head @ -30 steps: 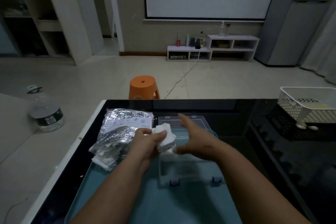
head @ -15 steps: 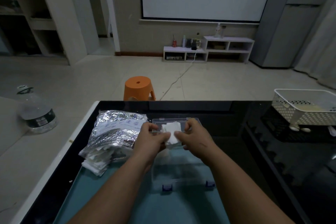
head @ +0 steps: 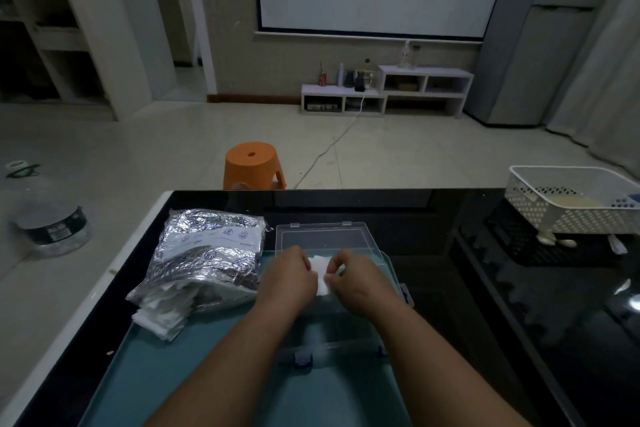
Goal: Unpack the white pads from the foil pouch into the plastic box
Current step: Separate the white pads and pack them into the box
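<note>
A clear plastic box (head: 341,340) lies open on a teal tray (head: 166,378), its lid (head: 322,236) folded back toward the far side. Over the box's far half, my left hand (head: 289,276) and my right hand (head: 353,279) hold a small stack of white pads (head: 320,270) between them, fingers curled on its two sides. The crinkled silver foil pouch (head: 207,256) lies to the left of the box. More white pads (head: 159,317) spill from its near, open end onto the tray.
The tray sits on a black glossy table (head: 485,288). A white perforated basket (head: 571,204) stands at the table's far right. Beyond the far edge is an orange stool (head: 252,165); a large water bottle (head: 48,218) stands on the floor at left.
Both hands have carried the pad stack forward from beside the pouch and lowered it into the box. The right hand, open a second ago, has closed on the stack.
</note>
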A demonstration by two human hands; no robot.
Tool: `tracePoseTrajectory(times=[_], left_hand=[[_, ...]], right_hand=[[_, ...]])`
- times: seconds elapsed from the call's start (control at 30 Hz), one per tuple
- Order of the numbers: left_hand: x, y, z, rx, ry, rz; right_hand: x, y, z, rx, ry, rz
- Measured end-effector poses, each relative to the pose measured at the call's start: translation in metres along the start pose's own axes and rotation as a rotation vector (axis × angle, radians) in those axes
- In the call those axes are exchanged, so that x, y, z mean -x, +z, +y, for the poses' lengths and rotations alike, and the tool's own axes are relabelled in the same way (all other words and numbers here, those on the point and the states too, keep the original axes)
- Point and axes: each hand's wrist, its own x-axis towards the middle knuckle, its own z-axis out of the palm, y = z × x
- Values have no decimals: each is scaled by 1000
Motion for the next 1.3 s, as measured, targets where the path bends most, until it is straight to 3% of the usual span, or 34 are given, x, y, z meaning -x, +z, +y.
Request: tracePoseTrajectory(times=[0.3, 0.53, 1.07, 1.3], left_hand=[[5, 6, -5, -38, 65, 92], [3, 4, -11, -55, 112, -104], [-2, 3, -9, -198, 115, -190], [3, 8, -8, -243, 116, -126]], right_hand=[[-2, 6, 2, 82, 29, -32], [2, 11, 2, 208, 8, 79], [-5, 10, 3, 202, 83, -69], [-5, 9, 7, 79, 53, 62]])
